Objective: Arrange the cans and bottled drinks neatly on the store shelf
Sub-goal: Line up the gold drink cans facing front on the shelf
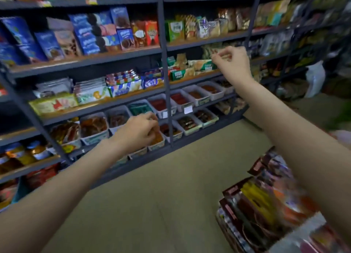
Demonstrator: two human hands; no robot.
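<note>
I face a dark metal store shelf (163,49) stocked with snack boxes and packets; the picture is blurred by motion. My left hand (139,131) hangs in front of the low trays of sweets, fingers loosely curled, holding nothing. My right hand (234,62) is raised in front of the biscuit packets at mid height, fingers loosely curled and empty. A few bottles or jars with blue caps (36,150) stand on a low shelf at the far left. No cans show.
White trays of wrapped sweets (190,101) fill the lower shelves. A rack of dark snack packets (262,199) stands at the lower right. Beige floor (161,195) lies between me and the shelf. A white bag (315,78) hangs at the right.
</note>
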